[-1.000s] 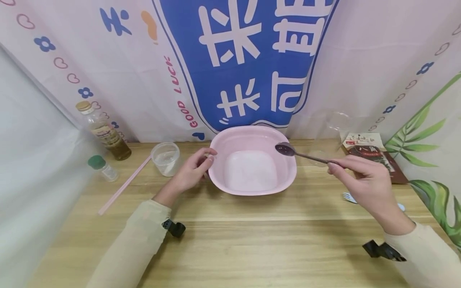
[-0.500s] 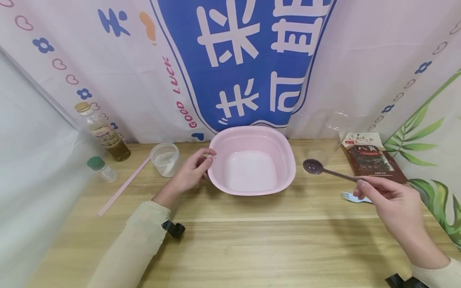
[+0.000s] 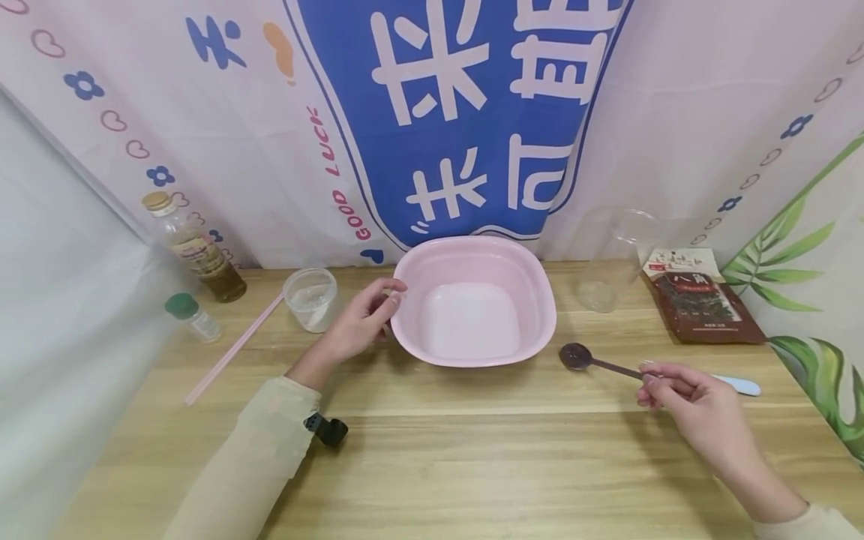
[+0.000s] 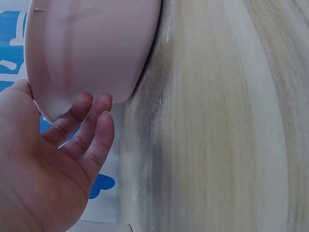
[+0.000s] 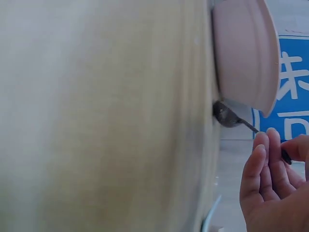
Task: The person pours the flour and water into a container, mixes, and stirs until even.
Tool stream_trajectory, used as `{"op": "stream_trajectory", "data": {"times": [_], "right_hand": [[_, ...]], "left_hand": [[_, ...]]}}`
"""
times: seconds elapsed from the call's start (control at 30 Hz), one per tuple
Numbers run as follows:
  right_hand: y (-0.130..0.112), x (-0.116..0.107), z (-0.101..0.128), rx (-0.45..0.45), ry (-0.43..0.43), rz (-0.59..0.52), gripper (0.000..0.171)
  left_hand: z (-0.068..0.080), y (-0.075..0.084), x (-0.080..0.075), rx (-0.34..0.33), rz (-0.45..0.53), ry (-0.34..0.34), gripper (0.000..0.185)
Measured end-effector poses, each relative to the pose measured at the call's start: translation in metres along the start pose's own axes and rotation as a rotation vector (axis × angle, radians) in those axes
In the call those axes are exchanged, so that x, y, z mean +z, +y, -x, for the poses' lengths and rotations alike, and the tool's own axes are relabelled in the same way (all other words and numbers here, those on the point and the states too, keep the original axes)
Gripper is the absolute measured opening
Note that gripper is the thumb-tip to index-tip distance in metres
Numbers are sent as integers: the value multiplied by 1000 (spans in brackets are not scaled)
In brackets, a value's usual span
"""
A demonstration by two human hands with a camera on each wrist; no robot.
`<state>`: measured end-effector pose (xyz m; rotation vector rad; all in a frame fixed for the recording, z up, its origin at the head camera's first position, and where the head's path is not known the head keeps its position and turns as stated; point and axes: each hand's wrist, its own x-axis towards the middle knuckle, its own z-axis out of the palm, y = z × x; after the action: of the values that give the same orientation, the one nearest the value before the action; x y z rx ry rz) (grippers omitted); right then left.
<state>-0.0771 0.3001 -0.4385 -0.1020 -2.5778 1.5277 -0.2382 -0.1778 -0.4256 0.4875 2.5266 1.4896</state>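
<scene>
A pink basin point(image 3: 472, 358) stands at the back middle of the table, with a whitish bottom. At its left rim, my left hand point(image 3: 356, 324) pinches the edge; in the left wrist view the fingertips point(image 4: 104, 126) lie against the outer wall and the thumb goes behind the rim. To the basin's right, my right hand point(image 3: 702, 412) holds a dark brown spoon point(image 3: 576, 357) by its handle. The spoon's bowl point(image 5: 226, 115) is down at the tabletop, just beside the basin. Part of the handle is hidden in the fingers.
On the left are an oil bottle point(image 3: 202, 259), a green-capped jar point(image 3: 193, 318), pink chopsticks point(image 3: 232, 349) and a clear tub point(image 3: 310, 300). On the right are a clear cup point(image 3: 610, 262), a brown spice packet point(image 3: 705, 304) and a light-blue fork point(image 3: 740, 385), partly behind my right hand.
My right hand has carried the spoon from over the basin's right rim out to the right and down to the table. The left hand and the basin stay in place.
</scene>
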Motion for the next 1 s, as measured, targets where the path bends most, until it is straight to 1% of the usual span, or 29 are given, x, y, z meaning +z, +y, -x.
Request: {"op": "stream_trajectory", "data": {"times": [0.1,0.17,0.37,0.5,0.6,0.7,0.8,0.9,1.0], "right_hand": [[5,3,4,14,-32,26,26],[8,3,6,32,-67,72,25],[9,4,7,102,-224,134,20],[9,4,6,127,-266,207,19],[10,4,6,113,-273,284,19],[11,4,6,74,-281,338,15],[13,4,6,11,-288,363,13],[15,4,5,-45,-286,365,14],[15,5,5,-75,-279,384,12]], "left_hand": [[0,0,0,-1,-4,4,32],[0,-1,0,-1,-6,6,33],[1,0,0,-4,-4,7,33],[2,1,0,-5,-2,7,34],[2,1,0,-1,1,4,33],[2,2,1,3,2,2,33],[1,3,1,2,3,2,33],[2,4,1,1,3,3,33],[2,3,1,2,1,1,33]]}}
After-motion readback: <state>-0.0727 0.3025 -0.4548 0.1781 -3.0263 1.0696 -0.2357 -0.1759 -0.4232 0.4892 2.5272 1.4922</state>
